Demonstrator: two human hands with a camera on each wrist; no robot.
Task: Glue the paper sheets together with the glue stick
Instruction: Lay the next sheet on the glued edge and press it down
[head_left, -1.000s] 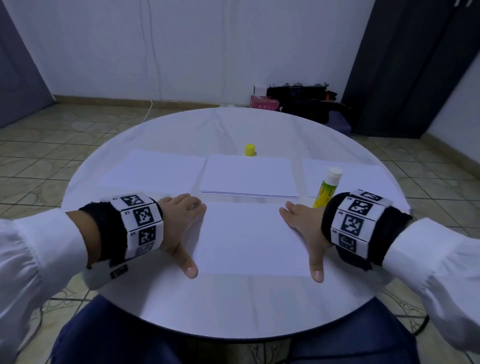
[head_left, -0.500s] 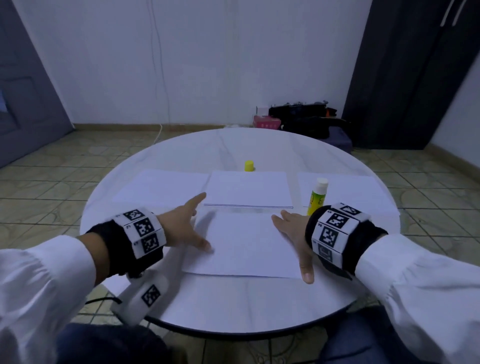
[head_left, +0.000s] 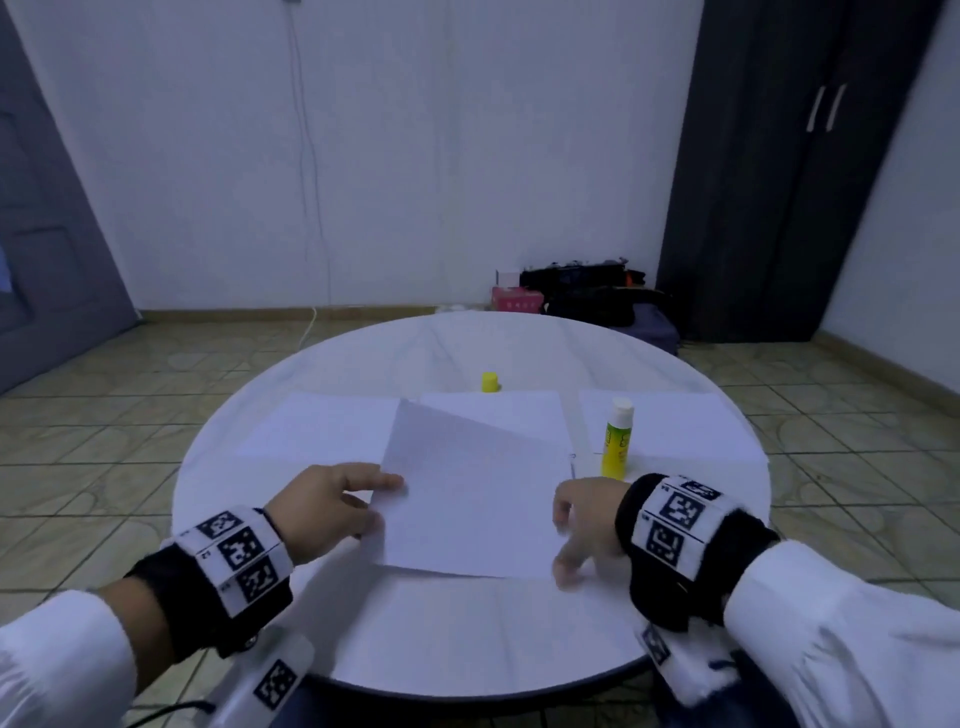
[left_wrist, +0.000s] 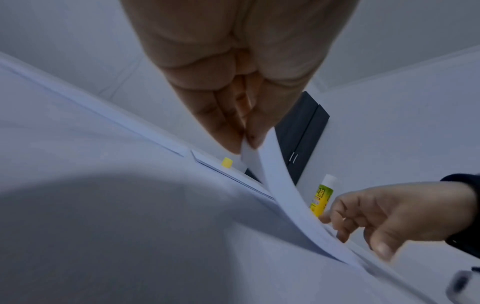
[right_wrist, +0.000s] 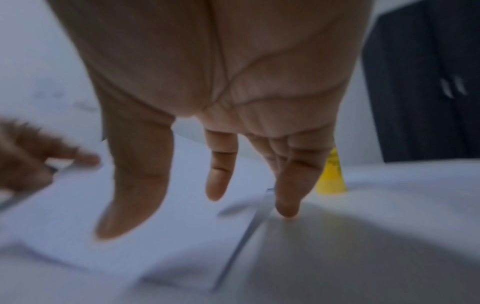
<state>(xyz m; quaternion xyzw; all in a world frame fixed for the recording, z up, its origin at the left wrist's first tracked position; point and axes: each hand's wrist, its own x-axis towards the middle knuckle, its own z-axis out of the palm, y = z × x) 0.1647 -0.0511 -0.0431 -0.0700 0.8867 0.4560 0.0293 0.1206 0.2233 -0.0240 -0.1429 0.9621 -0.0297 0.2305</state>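
Left hand (head_left: 324, 512): we pinch the sheet (head_left: 475, 499), lifting its left edge.
Right hand (head_left: 584, 525): our fingers (right_wrist: 287, 193) hang loose, gripping nothing.
Glue stick (head_left: 617, 439): upright on the tabletop (head_left: 467, 639).

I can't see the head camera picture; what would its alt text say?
A left hand pinches a paper sheet's edge and lifts it off a round white table, while the right hand hovers open beside it. An uncapped glue stick stands behind.
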